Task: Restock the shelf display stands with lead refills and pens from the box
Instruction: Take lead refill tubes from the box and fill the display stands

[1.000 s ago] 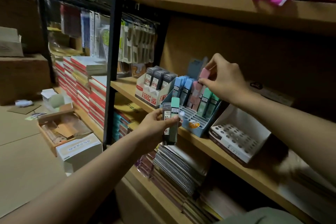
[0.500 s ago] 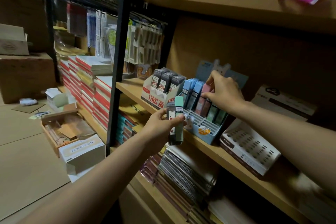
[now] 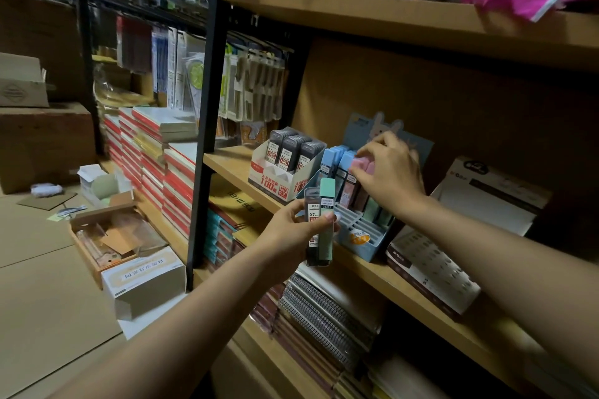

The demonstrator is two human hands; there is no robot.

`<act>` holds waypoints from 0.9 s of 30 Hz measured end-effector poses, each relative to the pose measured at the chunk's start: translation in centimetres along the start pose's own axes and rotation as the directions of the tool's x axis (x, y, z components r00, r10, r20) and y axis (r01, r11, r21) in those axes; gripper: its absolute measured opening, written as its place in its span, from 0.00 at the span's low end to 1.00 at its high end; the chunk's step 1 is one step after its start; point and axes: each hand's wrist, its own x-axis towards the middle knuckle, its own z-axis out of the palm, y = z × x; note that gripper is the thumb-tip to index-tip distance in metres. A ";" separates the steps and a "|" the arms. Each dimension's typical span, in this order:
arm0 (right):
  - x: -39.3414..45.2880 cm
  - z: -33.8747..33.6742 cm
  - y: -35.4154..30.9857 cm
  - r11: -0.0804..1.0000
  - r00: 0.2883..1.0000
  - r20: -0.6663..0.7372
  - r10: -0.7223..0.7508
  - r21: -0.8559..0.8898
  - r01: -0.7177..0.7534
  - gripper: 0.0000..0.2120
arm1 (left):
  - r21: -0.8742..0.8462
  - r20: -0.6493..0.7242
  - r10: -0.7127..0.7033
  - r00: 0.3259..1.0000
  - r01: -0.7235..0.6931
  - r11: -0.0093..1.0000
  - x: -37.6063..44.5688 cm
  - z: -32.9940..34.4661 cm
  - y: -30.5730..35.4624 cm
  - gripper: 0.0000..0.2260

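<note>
My left hand (image 3: 291,230) grips two lead refill cases upright in front of the shelf, a dark one (image 3: 311,230) and a mint green one (image 3: 326,223). My right hand (image 3: 389,172) reaches into the blue display stand (image 3: 359,243) and pinches the top of a pink refill case (image 3: 362,166) standing in its back rows. Blue cases (image 3: 335,159) stand left of it, green ones (image 3: 372,209) in front. The stand's front slots hold nothing. A white stand with dark refill cases (image 3: 291,155) sits to the left.
A white slotted pen stand (image 3: 431,272) lies right of the blue one on the wooden shelf (image 3: 405,288). Spiral notebooks (image 3: 324,311) fill the shelf below. On the floor at left are an open cardboard box (image 3: 110,236) and a white carton (image 3: 146,278). Book stacks (image 3: 155,155) stand behind.
My right hand has lowered the pink case from above the stand down into the back rows. My left hand stays in place with its two cases. The view has shifted slightly.
</note>
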 end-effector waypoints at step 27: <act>-3.5 -5.1 3.8 0.944 0.992 -0.092 0.085 0.326 -0.051 0.13 | -0.011 -0.039 -0.022 0.999 0.021 1.000 -1.2 0.8 0.1 0.14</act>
